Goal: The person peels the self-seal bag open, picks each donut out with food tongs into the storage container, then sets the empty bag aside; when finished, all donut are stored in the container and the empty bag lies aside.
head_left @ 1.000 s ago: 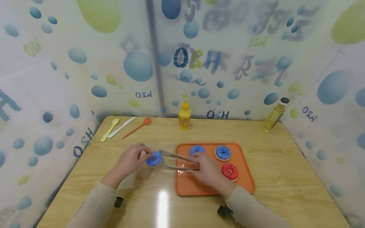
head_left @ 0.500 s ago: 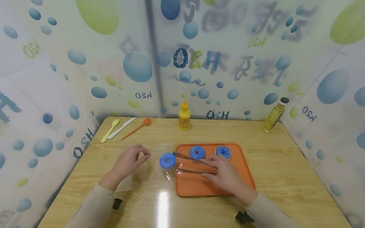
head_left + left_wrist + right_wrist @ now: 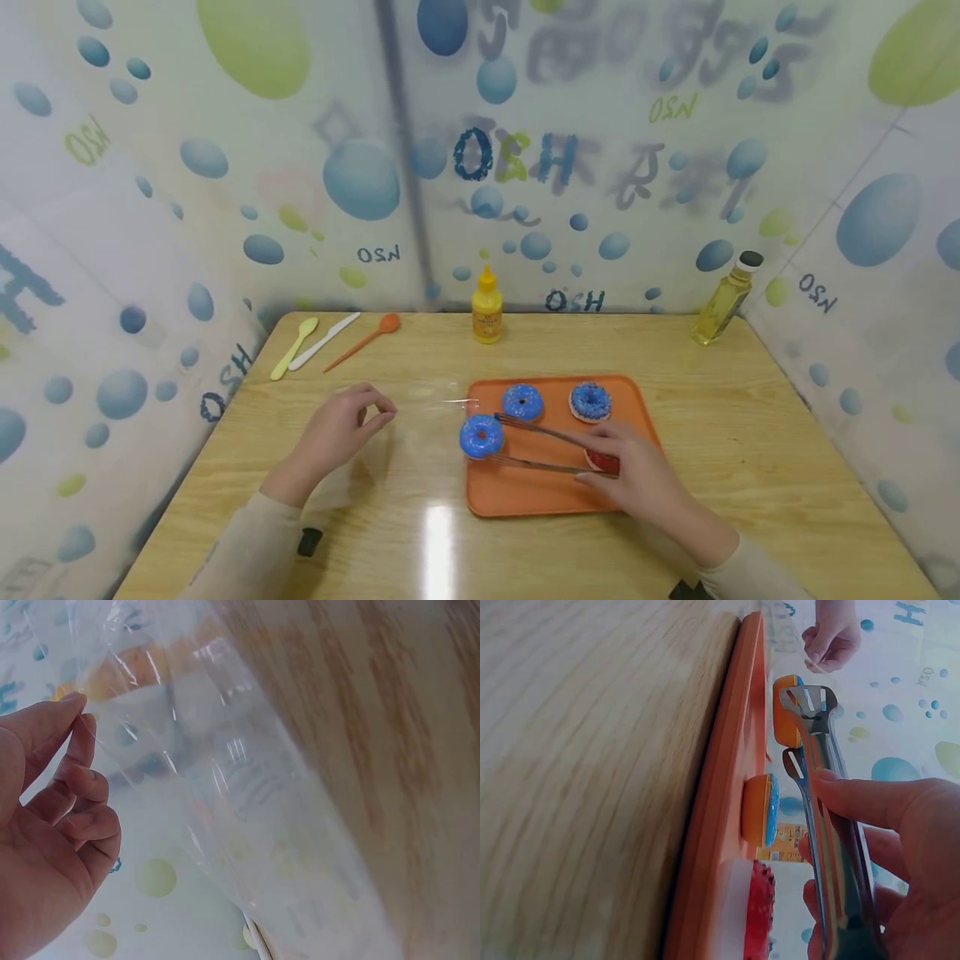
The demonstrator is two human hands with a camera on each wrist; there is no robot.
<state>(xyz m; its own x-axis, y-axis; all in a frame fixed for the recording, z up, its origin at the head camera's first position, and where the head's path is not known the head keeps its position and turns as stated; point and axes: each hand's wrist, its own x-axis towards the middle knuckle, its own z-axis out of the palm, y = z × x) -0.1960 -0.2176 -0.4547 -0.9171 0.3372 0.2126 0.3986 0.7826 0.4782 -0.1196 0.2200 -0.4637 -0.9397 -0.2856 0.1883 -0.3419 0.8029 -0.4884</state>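
Note:
In the head view my left hand (image 3: 341,433) is raised over the left half of the table. Its thumb and forefinger pinch a clear plastic bag (image 3: 225,780), which hangs as a wide film in the left wrist view. My right hand (image 3: 648,471) holds metal tongs (image 3: 543,432) that point left over the orange tray (image 3: 540,498). Between the tong tips is a blue donut (image 3: 472,442), overlapping the tray's left edge in the head view. Another blue donut (image 3: 531,404) and a dark blue sprinkled donut (image 3: 591,392) lie at the tray's back. A red donut (image 3: 600,463) is partly hidden by the tongs and hand.
A yellow squeeze bottle (image 3: 487,317) stands at the table's back middle. An oil bottle (image 3: 723,304) occupies the back right corner. On the back left lie a yellow-green spoon (image 3: 295,348), a white knife (image 3: 324,342) and an orange spoon (image 3: 363,342).
The right hand and tongs have moved right, drawing the blue donut away from the left hand and over the tray's left edge. The left hand has hardly moved.

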